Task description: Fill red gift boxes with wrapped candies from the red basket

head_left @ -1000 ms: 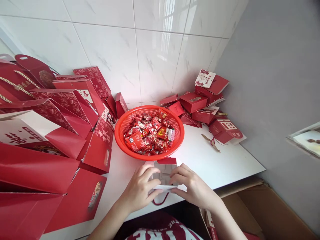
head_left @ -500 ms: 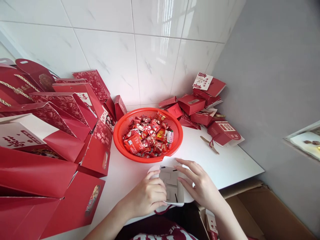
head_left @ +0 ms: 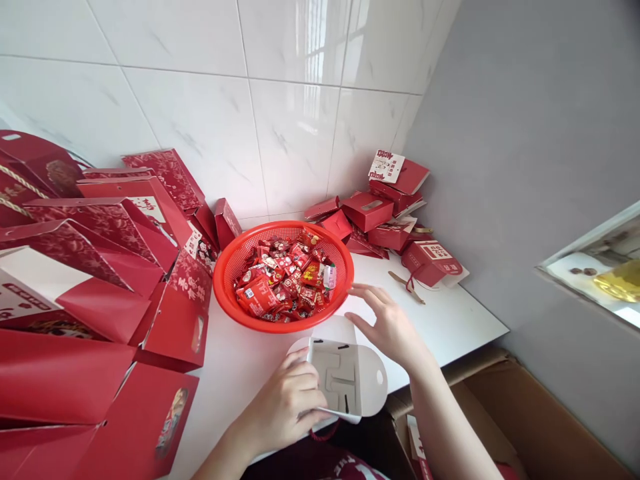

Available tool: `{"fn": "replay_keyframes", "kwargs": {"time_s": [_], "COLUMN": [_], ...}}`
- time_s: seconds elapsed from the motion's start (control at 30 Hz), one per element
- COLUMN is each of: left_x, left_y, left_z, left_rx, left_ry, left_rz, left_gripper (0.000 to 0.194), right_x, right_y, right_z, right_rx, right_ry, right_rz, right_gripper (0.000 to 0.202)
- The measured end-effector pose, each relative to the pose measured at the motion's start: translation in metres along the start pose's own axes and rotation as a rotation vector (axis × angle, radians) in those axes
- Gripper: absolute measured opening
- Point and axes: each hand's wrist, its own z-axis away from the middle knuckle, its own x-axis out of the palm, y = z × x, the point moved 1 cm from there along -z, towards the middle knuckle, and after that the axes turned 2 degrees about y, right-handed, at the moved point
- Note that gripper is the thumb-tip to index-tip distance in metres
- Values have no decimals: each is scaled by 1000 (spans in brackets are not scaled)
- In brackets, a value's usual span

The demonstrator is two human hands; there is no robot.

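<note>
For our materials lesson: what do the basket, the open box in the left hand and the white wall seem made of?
Basket: probably plastic, smooth red; thick rim, evenly holed side.
Box: likely card, plain white inside; thin flaps, cut slots.
Wall: probably ceramic tile, polished; joint lines, bright reflections.

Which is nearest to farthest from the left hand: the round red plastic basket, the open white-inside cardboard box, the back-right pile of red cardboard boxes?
1. Open box: in the left hand.
2. Basket: just beyond the box.
3. Pile: back right, by the wall.
</note>
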Motion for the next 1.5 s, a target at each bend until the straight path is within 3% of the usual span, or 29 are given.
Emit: {"fn": "replay_keyframes", "kwargs": {"time_s": [0.1,0.17,0.3,0.47,0.67,0.9,1.03,1.13,1.33,1.5], "left_x": [-1,-1,-5,-15,-29,-51,-60,-58,-50,-51], "left_y": [0,1,3,8,10,-4,-24,-45,-77,-88], "left_z": [0,0,0,10,35,63,69,65,37,1], "left_rx": [1,6,10,-26,-78,-214,-300,-363,-441,-454], "left_ry": [9,12,12,-34,-43,-138,-12,77,91,141], "left_rz": [-15,-13,-29,-53,-32,-125,-304,-377,-339,-376], "left_gripper": [12,11,12,12,18,23,25,9,21,25], "right_x": [7,16,30,27,0,-51,-71,-76,-89,-114], "right_y": [4,5,4,9,38,87,109,124,142,142], "right_z": [-20,-29,-39,-34,-9,37,62,69,61,34], "right_rx": [-247,-332,-349,-343,-243,-94,-21,46,142,392], "right_ry": [-115,-201,-231,-235,-243,-245,-200,-161,-130,-356], "right_rz": [8,-31,-50,-48,-99,-19,37,84,134,255], "right_gripper": [48,43,31,30,31,34,35,37,39,42]}}
